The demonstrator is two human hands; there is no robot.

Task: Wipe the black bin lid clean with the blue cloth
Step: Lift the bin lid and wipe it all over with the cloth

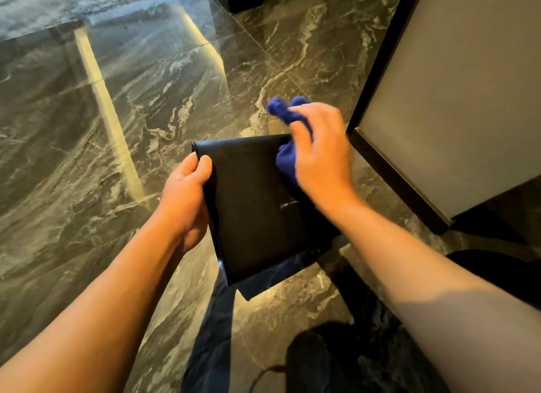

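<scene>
We judge wiping as under way: our left hand clamps the black bin lid above the marble floor, our right hand presses the bunched blue cloth on its far corner, and a pale smear remains mid-lid.

Black bin lid flat, rectangular, tilted, white scuff; blue cloth bunched on far right corner.

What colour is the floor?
Dark grey-green marble floor with whitish swirly veins, seen in the head view.
</scene>
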